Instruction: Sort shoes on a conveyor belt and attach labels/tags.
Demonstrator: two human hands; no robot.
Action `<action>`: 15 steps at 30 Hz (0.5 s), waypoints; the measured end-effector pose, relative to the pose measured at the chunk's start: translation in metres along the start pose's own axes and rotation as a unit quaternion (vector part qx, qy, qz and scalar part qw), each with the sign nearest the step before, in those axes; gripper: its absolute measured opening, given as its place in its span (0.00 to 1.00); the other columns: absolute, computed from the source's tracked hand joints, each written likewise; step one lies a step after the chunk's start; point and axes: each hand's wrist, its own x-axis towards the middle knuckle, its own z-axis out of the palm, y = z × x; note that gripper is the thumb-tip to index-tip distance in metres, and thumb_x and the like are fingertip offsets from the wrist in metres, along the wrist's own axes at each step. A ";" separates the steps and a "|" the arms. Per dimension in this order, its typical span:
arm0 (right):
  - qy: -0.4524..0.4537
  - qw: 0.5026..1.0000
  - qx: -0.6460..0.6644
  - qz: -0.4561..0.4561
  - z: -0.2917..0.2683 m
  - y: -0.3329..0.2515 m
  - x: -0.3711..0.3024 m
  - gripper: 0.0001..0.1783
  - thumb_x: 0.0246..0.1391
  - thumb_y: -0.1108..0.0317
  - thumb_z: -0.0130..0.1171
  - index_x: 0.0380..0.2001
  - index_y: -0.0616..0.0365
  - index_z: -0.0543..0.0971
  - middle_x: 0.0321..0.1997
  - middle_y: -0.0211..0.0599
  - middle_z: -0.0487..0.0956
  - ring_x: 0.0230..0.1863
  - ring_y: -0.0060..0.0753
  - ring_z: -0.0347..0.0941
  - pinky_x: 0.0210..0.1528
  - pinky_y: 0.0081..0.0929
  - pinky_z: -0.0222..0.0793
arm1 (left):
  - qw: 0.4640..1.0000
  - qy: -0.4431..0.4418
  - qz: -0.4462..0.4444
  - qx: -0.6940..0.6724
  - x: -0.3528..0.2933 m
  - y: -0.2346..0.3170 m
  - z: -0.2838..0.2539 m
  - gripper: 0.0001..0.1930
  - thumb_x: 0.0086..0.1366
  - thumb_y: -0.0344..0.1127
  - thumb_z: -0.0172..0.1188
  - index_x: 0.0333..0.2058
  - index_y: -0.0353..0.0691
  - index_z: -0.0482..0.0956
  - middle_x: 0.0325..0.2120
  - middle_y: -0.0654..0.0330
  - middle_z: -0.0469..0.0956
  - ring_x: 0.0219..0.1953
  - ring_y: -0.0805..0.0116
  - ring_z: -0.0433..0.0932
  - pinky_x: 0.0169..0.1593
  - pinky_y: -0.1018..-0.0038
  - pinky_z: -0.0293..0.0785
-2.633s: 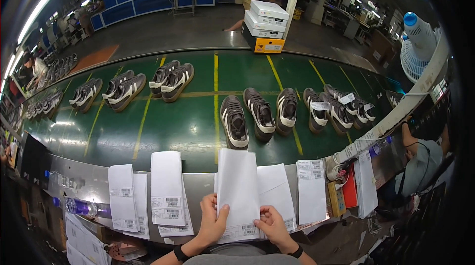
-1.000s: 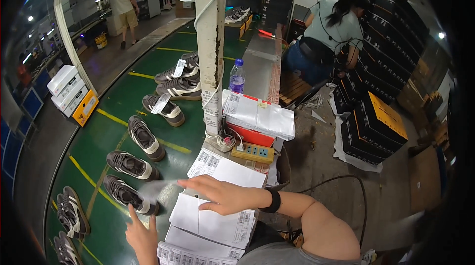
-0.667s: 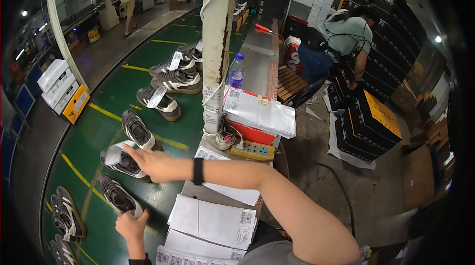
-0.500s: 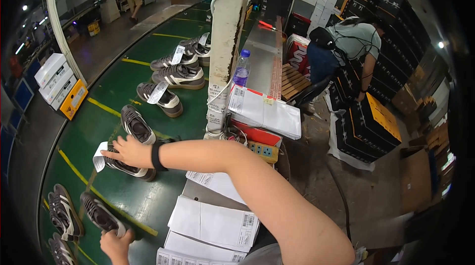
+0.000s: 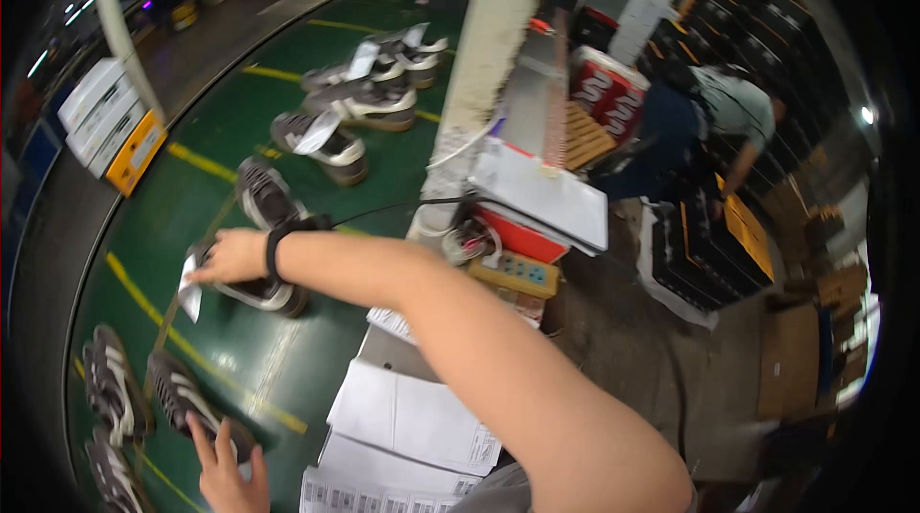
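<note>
My right hand, with a black band on its wrist, reaches across the green belt. Its fingers close on a white paper slip at one end of a dark sneaker with a pale sole. Another sneaker lies just beyond that hand. Nearer me, my left hand is open, its fingers stretched out beside a dark sneaker. Its fingertips overlap this shoe's near end; whether they touch it I cannot tell. At the left a pair of striped sneakers rests on the belt.
Further along the belt stand sneakers with paper slips. Stacked papers lie right of the belt, near a pillar and a power strip. Shoe boxes stand at the left edge. A person bends over black cartons at right.
My left hand has let go of the near sneaker and spread its fingers. My right hand stays at the paper slip, its fingers drawn closer together. The whole view has shifted slightly.
</note>
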 end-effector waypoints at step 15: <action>-0.075 0.826 0.528 0.181 -0.176 -0.129 -0.077 0.47 0.48 0.83 0.59 0.70 0.62 0.49 0.25 0.44 0.83 0.26 0.43 0.81 0.30 0.31 0.73 | 0.914 -0.074 -0.038 -0.397 0.004 0.072 -0.031 0.32 0.40 0.51 0.77 0.31 0.32 0.70 0.40 0.20 0.74 0.25 0.43 0.83 0.23 0.65 0.78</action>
